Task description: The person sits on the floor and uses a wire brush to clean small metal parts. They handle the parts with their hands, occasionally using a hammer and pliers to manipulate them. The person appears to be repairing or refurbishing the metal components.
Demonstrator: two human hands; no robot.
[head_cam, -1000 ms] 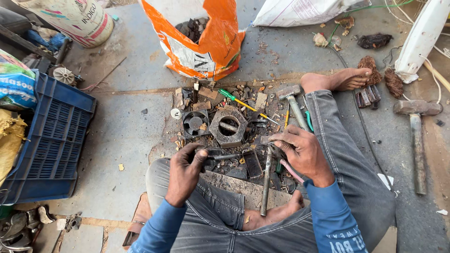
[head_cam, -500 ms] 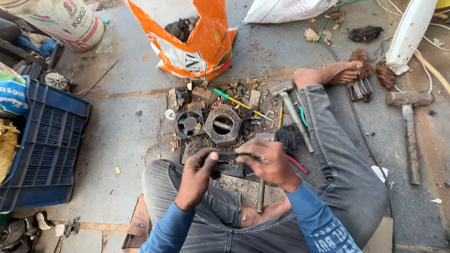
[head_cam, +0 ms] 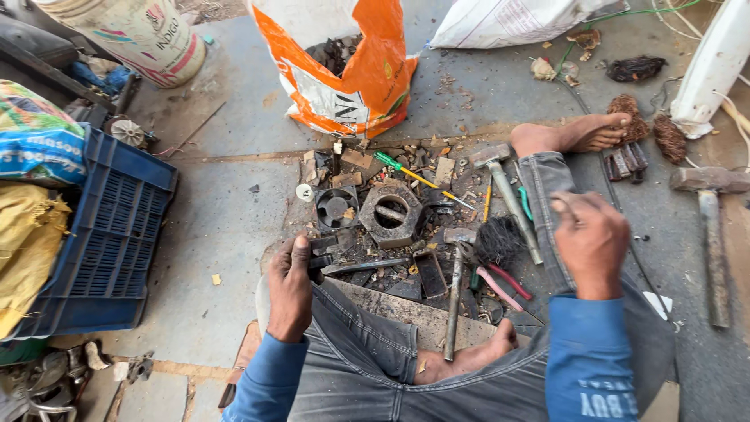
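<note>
My left hand [head_cam: 289, 291] clamps a small metal part [head_cam: 322, 252] near the hexagonal block [head_cam: 391, 212]; my right hand [head_cam: 591, 244] hangs loosely curled, empty.

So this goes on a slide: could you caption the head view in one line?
Seated on concrete, left hand grips a small dark metal part while the empty right hand lifts above scattered hammers and scrap.

You have a single view, worn on your head and tilted steeply down at the concrete floor [head_cam: 219, 211] where you sit. It looks forward past your knees, close enough that your left hand [head_cam: 289, 285] and right hand [head_cam: 591, 244] fill the lower part, while the orange sack [head_cam: 351, 70] marks the far edge.
</note>
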